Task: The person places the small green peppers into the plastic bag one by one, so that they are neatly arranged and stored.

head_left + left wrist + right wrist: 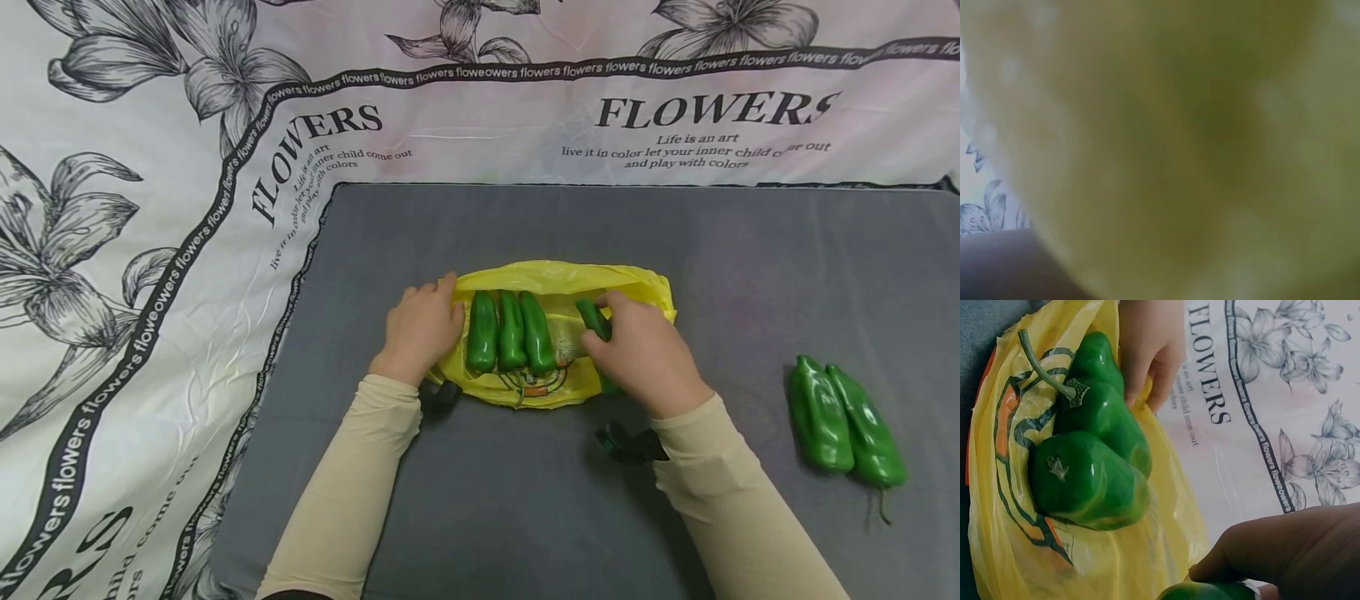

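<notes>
A yellow plastic bag (517, 402) lies spread on the grey cloth, its mouth held wide. Inside its left half, three green peppers (512, 333) lie side by side; the right wrist view shows their stem ends. My left hand (422, 332) grips the bag's left edge, thumb on the inner side. In my right hand (645, 354) is another green pepper (592, 318), held over the right part of the bag and partly hidden by the fingers. Blurred yellow plastic (1166, 162) fills most of the left wrist view.
Two more green peppers (821, 417) lie together on the grey cloth (735, 275) at the right. A white cloth (480, 125) with printed flowers and lettering borders the grey area at the back and left.
</notes>
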Demonstrator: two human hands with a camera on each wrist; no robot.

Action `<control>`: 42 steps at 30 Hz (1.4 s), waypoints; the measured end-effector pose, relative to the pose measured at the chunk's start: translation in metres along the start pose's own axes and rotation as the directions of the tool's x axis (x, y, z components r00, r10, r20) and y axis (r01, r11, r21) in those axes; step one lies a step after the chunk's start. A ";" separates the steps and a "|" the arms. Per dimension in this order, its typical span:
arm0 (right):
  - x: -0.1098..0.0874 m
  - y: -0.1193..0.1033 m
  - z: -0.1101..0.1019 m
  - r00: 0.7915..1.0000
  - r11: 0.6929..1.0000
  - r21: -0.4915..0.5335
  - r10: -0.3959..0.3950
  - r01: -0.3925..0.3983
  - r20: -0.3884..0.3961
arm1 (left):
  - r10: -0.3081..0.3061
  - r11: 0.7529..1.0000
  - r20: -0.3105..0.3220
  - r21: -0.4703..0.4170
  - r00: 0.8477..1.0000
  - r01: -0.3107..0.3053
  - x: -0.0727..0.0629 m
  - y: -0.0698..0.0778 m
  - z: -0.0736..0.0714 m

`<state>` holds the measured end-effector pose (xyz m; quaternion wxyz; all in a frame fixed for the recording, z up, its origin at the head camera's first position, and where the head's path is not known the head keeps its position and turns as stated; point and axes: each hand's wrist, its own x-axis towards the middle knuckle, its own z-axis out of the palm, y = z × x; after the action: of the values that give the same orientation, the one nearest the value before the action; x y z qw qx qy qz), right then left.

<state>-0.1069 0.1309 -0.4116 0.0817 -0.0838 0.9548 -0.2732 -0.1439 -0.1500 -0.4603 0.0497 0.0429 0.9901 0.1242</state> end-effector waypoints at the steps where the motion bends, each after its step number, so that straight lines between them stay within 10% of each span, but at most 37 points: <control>1: 0.001 -0.001 0.001 1.000 1.000 0.004 -0.001 0.001 0.000 | 0.000 1.000 -0.002 0.002 1.000 0.000 0.000 0.000 0.000; 42: 0.040 -0.010 0.031 0.999 0.998 0.054 0.024 -0.026 0.041 | -0.013 1.000 0.006 -0.004 1.000 0.013 0.000 -0.001 -0.002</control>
<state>-0.1389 0.0985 -0.4365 0.1065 -0.0749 0.9462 -0.2962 -0.1438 -0.1518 -0.4583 0.0533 0.0366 0.9900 0.1255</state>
